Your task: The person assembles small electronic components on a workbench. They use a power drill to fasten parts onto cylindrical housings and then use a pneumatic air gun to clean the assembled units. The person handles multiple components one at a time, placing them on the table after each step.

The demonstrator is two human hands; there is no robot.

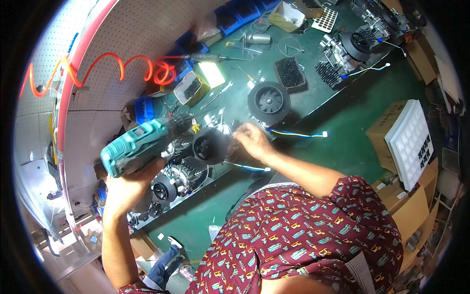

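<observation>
Over the smooth green workbench (311, 55), the teal-and-black plastic power drill (139, 141), its handle hidden in the gripping left hand (131, 183) and its tip blurred, partly covers a finned metal motor with a round black fan wheel (218, 146); beside it the right hand (255, 141) bunches its fingertips, their hold impossible to tell

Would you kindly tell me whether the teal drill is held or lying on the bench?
Held: the left hand grasps the teal drill; whether it is running, I cannot tell.
</observation>
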